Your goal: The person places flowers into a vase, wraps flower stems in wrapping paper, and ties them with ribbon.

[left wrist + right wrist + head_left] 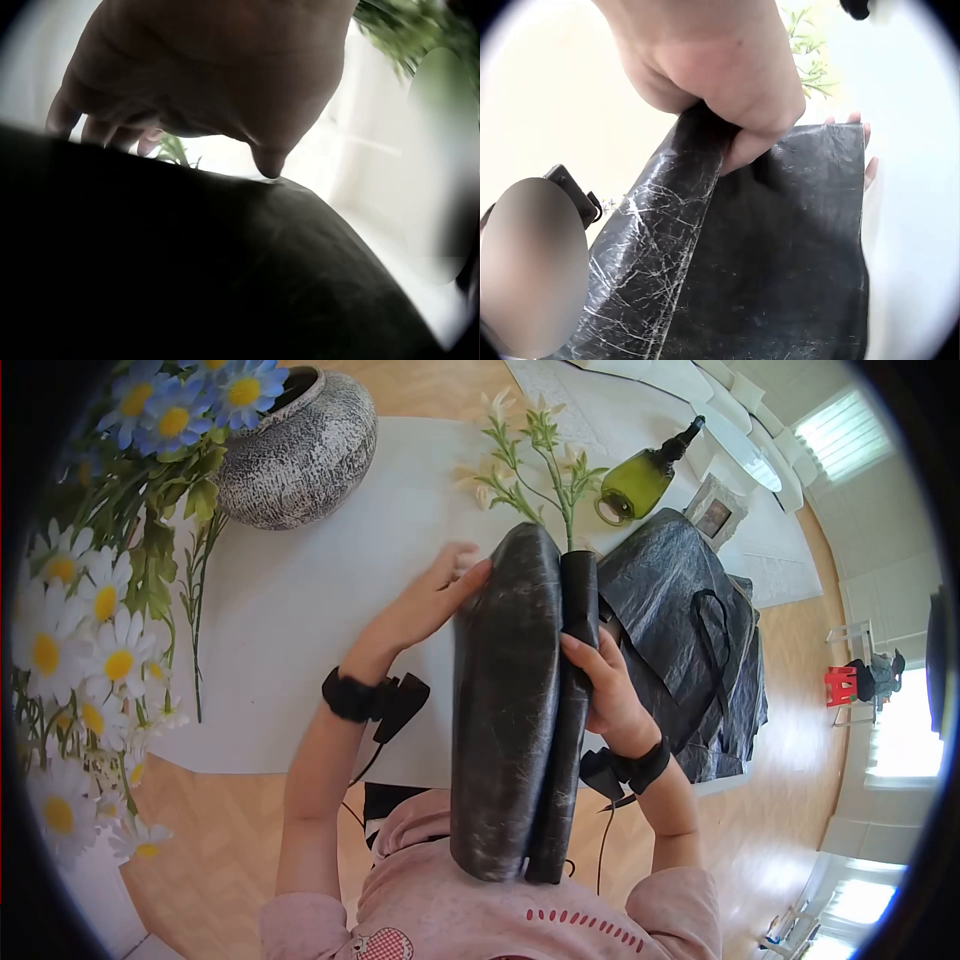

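Note:
A creased black leather-like sheet is held upright against the person's front, its right edge turned into a narrow roll. The right hand grips that roll, thumb on the near face; the right wrist view shows the hand closed over the fold. The left hand is at the upper left edge, its thumb touching the sheet and its other fingers loosely extended, slightly blurred. In the left wrist view the thumb meets the dark surface. A pale-flowered green spray shows above the roll's top end.
On the white table, more crumpled black material with a strap lies at right. Behind it are a green pump bottle and a grey frame. A speckled vase and blue and white flowers occupy the left.

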Motion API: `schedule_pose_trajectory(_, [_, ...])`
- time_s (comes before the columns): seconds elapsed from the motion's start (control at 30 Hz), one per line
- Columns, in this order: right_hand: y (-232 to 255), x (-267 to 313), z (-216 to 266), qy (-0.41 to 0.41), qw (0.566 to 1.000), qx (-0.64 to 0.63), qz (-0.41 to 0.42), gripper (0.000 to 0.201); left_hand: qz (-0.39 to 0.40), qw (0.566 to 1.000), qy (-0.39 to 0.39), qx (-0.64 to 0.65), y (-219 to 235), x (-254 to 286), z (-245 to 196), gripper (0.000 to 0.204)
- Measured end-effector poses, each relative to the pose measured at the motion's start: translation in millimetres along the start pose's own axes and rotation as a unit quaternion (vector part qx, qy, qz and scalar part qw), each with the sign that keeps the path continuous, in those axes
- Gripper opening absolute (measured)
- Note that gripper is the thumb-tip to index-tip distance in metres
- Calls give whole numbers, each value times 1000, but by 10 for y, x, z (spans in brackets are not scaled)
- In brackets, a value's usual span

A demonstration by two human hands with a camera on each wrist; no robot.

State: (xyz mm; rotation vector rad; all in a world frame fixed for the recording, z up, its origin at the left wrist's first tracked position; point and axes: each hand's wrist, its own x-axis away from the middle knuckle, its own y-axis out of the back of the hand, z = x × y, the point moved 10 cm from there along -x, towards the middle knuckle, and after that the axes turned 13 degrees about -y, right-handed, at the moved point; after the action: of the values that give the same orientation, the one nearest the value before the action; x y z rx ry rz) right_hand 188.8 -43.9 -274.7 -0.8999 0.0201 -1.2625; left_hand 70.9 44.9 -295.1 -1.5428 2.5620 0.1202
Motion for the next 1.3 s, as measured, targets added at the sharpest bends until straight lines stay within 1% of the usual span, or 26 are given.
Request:
schedule_pose_trajectory(0.03, [-18, -1, 0, 3, 1000, 14, 13, 22, 0, 1000, -1, 0, 6, 9, 55, 46])
schedule_pose_trajectory(0.07, [-26, -5, 6, 9, 1000, 9, -9, 22, 27, 973, 89, 212, -188, 88, 201, 50])
schedule_pose_trajectory(0.1, [-20, -7, 10, 11, 1000, 8, -11, 22, 53, 892, 176, 412, -429, 204, 244, 55])
schedule_pose_trajectory(0.13, [37, -11, 4, 7, 999, 1, -33, 23, -1, 945, 116, 306, -322, 172, 241, 59])
schedule_pose_trajectory(0.17, [99, -7, -12, 2, 998, -6, -55, 24, 1, 944, 119, 307, -207, 161, 563, 59])
schedule_pose_trajectory(0.2, [131, 1, -22, 2, 998, -7, -57, 24, 105, 815, 98, 561, -245, 169, 867, 60])
schedule_pose_trajectory(0.23, [207, -2, -64, -14, 997, -28, -73, 24, 198, 611, 66, 763, -180, 227, 806, 62])
schedule_pose_trajectory(0.27, [272, -15, -115, -30, 995, -48, -88, 25, 198, 612, 67, 763, -240, 269, 482, 62])
schedule_pose_trajectory(0.33, [328, -54, -217, -47, 993, -59, -94, 26, -4, 771, -55, 634, -38, 214, -262, 61])
schedule_pose_trajectory(0.37, [367, -81, -290, -63, 990, -68, -101, 27, 76, 657, -100, 744, -50, 227, -531, 64])
schedule_pose_trajectory(0.43, [411, -177, -430, -72, 990, -87, -79, 28, 113, 647, -105, 747, -150, 302, -713, 57])
schedule_pose_trajectory(0.47, [386, -214, -484, -79, 989, -107, -58, 30, 113, 648, -107, 746, -92, 388, -484, 57])
schedule_pose_trajectory(0.5, [343, -212, -481, -79, 989, -107, -57, 30, 35, 898, -167, 406, 133, 457, 94, 52])
schedule_pose_trajectory(0.53, [304, -194, -494, -93, 987, -115, -67, 33, -47, 979, -196, -11, 378, 542, 337, 48])
schedule_pose_trajectory(0.7, [164, -273, -491, -67, 993, -97, -25, 41, -16, 992, -73, -100, -43, 300, 125, 46])
schedule_pose_trajectory(0.77, [146, -279, -497, -52, 992, -83, -84, 41, -6, 989, -9, -145, -1, 554, 84, 45])
schedule_pose_trajectory(0.8, [194, -243, -448, -9, 992, -37, -125, 36, -1, 986, 23, -166, 31, 902, 63, 45])
schedule_pose_trajectory(0.87, [231, -292, -533, -25, 990, -71, -116, 37, 10, 975, 85, -207, 120, 1851, 25, 44])
schedule_pose_trajectory(0.97, [352, -260, -517, -56, 987, -111, -103, 33, 27, 947, 178, -265, 173, 1806, -44, 43])
schedule_pose_trajectory(1.0, [235, -243, -330, -37, 993, 94, -53, 30, 32, 935, 209, -285, 200, 1817, -79, 43])
schedule_pose_trajectory(1.03, [121, -211, -218, -15, 955, 295, -1, 27, 35, 921, 240, -304, 211, 1792, -119, 43])
schedule_pose_trajectory(1.07, [243, -234, -104, 60, 903, 426, 3, 23, 33, 921, 241, -303, 220, 1834, -147, 43])
schedule_pose_trajectory(1.13, [437, -153, 269, 125, 865, 471, -120, 21, -10, 953, 197, -231, 214, 1832, -236, 37])
schedule_pose_trajectory(1.2, [456, -69, 564, 175, 885, 402, -160, 27, -172, 979, 99, -43, -56, 1581, -244, 33])
schedule_pose_trajectory(1.23, [403, -20, 685, 190, 896, 365, -165, 32, -170, 980, 99, -44, -49, 1683, -101, 33])
schedule_pose_trajectory(1.3, [281, -83, 752, 190, 902, 358, -148, 38, -97, 993, 70, 20, -280, 817, 185, 35])
